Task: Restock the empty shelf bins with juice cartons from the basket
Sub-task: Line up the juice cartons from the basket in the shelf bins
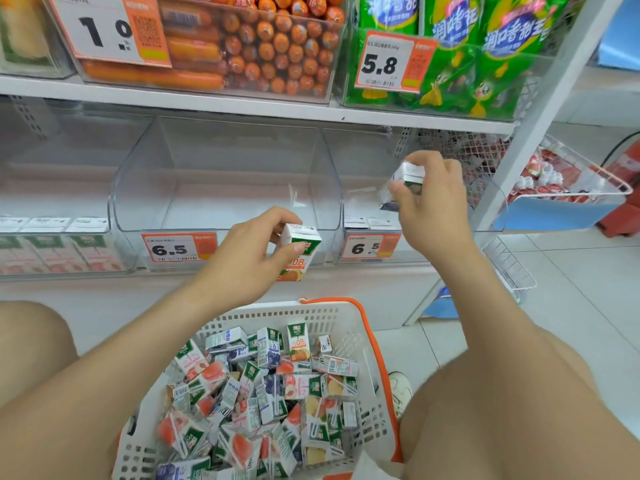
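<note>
The left hand reaches forward with the forearm raised. Its thumb and curled fingers grip a small white-and-green cardboard juice carton with an orange fruit print, held upright and tipped slightly. Just beyond this grip stands the middle clear plastic shelf bin, with nothing showing inside it.

The right hand is held higher and further right, wrist bent, with the back of the hand towards the camera. Its grip pinches a second small carton with a white top and dark blue print from above. Just below and beyond that grip is the right clear bin, where two white carton tops show.

That makes two hands with one carton each. Three clear bins line this shelf; the left clear bin shows a row of three carton tops. Two orange price tags reading 6.5 hang on the bin fronts.

Below both grips, between the knees, sits a white slotted plastic basket with an orange handle, heaped with too many cartons to count.
</note>
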Demonstrator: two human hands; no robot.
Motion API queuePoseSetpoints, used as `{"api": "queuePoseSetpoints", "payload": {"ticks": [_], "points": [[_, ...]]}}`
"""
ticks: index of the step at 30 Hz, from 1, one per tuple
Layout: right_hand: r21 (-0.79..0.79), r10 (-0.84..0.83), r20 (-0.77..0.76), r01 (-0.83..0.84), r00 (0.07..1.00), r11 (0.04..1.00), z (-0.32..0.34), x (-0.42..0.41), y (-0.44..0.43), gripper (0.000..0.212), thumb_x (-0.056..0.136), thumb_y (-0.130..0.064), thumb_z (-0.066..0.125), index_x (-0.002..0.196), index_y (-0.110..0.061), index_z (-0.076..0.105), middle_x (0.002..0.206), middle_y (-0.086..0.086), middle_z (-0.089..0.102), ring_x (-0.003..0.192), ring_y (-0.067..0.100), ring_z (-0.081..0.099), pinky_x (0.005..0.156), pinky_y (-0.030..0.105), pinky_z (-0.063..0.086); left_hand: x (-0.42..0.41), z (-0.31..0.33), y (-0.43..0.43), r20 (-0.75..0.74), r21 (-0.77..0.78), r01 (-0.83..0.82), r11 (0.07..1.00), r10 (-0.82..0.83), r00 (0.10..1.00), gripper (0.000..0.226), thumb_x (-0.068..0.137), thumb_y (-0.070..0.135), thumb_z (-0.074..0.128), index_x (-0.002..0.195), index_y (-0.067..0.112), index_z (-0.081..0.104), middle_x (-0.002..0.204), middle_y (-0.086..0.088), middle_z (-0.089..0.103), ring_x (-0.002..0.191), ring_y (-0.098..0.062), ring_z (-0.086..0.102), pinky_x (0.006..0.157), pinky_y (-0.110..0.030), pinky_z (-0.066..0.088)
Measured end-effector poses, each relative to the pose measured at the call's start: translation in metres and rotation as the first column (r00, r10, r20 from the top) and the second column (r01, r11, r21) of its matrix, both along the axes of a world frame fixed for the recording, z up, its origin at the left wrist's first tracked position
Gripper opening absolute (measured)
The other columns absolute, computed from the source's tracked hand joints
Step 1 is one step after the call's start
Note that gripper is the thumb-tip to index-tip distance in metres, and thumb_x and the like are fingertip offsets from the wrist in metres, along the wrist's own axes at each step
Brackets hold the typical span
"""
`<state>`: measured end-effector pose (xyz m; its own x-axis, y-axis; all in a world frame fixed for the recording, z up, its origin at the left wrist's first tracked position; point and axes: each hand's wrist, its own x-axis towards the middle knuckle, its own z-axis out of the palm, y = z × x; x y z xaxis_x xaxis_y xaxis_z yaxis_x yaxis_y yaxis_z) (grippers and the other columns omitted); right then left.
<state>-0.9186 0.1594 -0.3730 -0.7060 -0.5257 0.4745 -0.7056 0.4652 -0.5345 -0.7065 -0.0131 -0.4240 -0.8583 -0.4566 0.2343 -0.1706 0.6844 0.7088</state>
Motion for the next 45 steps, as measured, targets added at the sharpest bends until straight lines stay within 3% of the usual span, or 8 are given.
{"api": "queuePoseSetpoints", "payload": {"ticks": [8, 12, 20, 25, 29, 34, 40, 45], "points": [[0.514, -0.082, 0.060, 0.040, 0.995, 0.857, -0.024, -0.072, -0.007, 0.043, 0.095, -0.020, 0.070, 0.132, 0.001, 0.061, 0.129, 0.028, 0.059, 0.121, 0.044, 0.053, 0.096, 0.043, 0.046, -0.027, -0.005, 0.014, -0.060, 0.015, 0.012, 1.000, -0.011, 0.998, 0.018, 0.104, 0.019, 0.064, 0.121, 0.023, 0.058, 0.104, 0.014, 0.059, 0.094, 0.002, 0.058, 0.067, -0.006, 0.049], [0.555, -0.066, 0.175, -0.043, 0.982, 0.830, -0.028, -0.079, -0.014, 0.036, 0.097, -0.019, 0.058, 0.116, 0.012, 0.065, 0.116, 0.030, 0.068, 0.110, 0.046, 0.063, 0.092, 0.054, 0.055, -0.030, -0.014, 0.008, -0.019, -0.081, -0.014, 0.997, 0.013, 1.000, 0.023, 0.103, 0.026, 0.065, 0.126, 0.026, 0.060, 0.109, 0.012, 0.064, 0.099, -0.007, 0.059, 0.083, -0.020, 0.048], [0.637, -0.059, 0.145, -0.048, 0.988, 0.769, -0.032, -0.076, -0.016, 0.031, 0.093, -0.010, 0.045, 0.063, -0.010, 0.039, 0.064, 0.009, 0.046, 0.062, 0.027, 0.044, 0.053, 0.032, 0.032, -0.029, -0.014, 0.008, -0.012, 0.036, -0.057, 0.998, 0.058, 0.998, 0.026, 0.103, 0.028, 0.065, 0.128, 0.028, 0.061, 0.109, 0.011, 0.068, 0.099, -0.007, 0.065, 0.081, -0.017, 0.051], [0.133, 0.046, -0.080, -0.035, 0.996, 0.990, -0.020, -0.012, -0.033, 0.020, 0.088, -0.012, 0.050, 0.076, -0.013, 0.066, 0.067, 0.003, 0.063, 0.066, 0.025, 0.060, 0.062, 0.033, 0.048, -0.018, -0.002, -0.007, 0.022, 0.281, -0.117, 0.953, 0.116, 0.993, 0.030, 0.101, 0.034, 0.069, 0.130, 0.029, 0.065, 0.114, 0.007, 0.068, 0.097, -0.008, 0.070, 0.087, -0.032, 0.059], [-0.034, 0.346, 0.168, -0.345, 0.923, 0.938, -0.019, 0.064, -0.045, 0.017, 0.098, -0.028, 0.063, 0.111, -0.023, 0.072, 0.085, -0.011, 0.071, 0.076, 0.003, 0.065, 0.067, 0.014, 0.049, 0.001, 0.010, -0.025, -0.021, 0.523, -0.079, 0.848, 0.106, 0.994, 0.032, 0.099, 0.024, 0.071, 0.130, 0.017, 0.063, 0.114, -0.002, 0.077, 0.105, -0.020, 0.075, 0.094, -0.039, 0.060], [-0.090, 0.537, 0.376, -0.547, 0.755, 0.832, -0.032, 0.099, -0.073, 0.035, 0.101, -0.042, 0.064, 0.131, -0.022, 0.066, 0.094, 0.000, 0.076, 0.081, 0.018, 0.074, 0.076, 0.046, 0.061, 0.035, 0.027, -0.041, -0.101, 0.506, -0.031, 0.862, 0.094, 0.990, 0.017, 0.105, 0.019, 0.064, 0.121, 0.014, 0.067, 0.105, -0.001, 0.081, 0.093, -0.019, 0.078, 0.082, -0.036, 0.062], [-0.252, 0.540, 0.423, -0.478, 0.728, 0.842, -0.036, 0.132, -0.115, 0.024, 0.088, -0.028, 0.075, 0.111, -0.025, 0.067, 0.088, 0.000, 0.079, 0.076, 0.019, 0.076, 0.075, 0.044, 0.063, 0.068, 0.036, -0.067, -0.050, 0.113, -0.324, 0.939, 0.331, 0.942, 0.036, 0.110, 0.041, 0.044, 0.105, 0.023, 0.074, 0.095, 0.003, 0.076, 0.087, -0.020, 0.072, 0.080, -0.037, 0.057], [-0.312, 0.486, 0.301, -0.397, 0.821, 0.863, -0.028, 0.151, -0.153, 0.028, 0.086, -0.013, 0.074, 0.110, -0.023, 0.064, 0.099, -0.012, 0.073, 0.088, 0.005, 0.072, 0.076, 0.029, 0.062, 0.097, 0.030, -0.106, 0.043, -0.251, -0.624, 0.740, 0.653, 0.756, 0.036, 0.095, 0.003, 0.054, 0.128, 0.015, 0.059, 0.130, -0.016, 0.050, 0.110, -0.044, 0.054, 0.091, -0.049, 0.045]]}}
